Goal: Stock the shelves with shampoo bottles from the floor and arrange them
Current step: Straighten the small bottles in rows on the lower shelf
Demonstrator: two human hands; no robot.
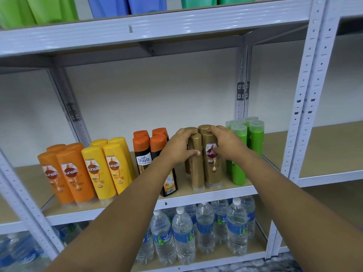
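**Both hands square up the brown shampoo bottles on the middle shelf**

The brown shampoo bottles [206,158] stand cap-down in a tight cluster on the middle shelf [208,192], between the black bottles with orange caps [149,154] and the green bottles [243,150]. The left hand [177,148] wraps the left side of the cluster, its thumb lying across the front left bottle, which is turned so its narrow edge faces out. The right hand [225,142] curls over the top and right side, its fingers [213,130] hooked over the rear bottles and its thumb on the label of the front right one. Holding from both sides at once looks meant to press the group together and keep it from tipping while it is nudged into line; the edge-on bottle probably needs turning so its label faces forward like its neighbour's.

Further left, the yellow bottles [109,165] and orange bottles [65,173] stand in matching blocks with labels outward, so each colour gets its own group along the shelf. To the right of the green bottles the shelf board is bare, leaving room for more stock. Below sit water bottles [204,230]; above, large green, blue and teal containers [127,5] line the upper shelf. The floor stock is not in view.
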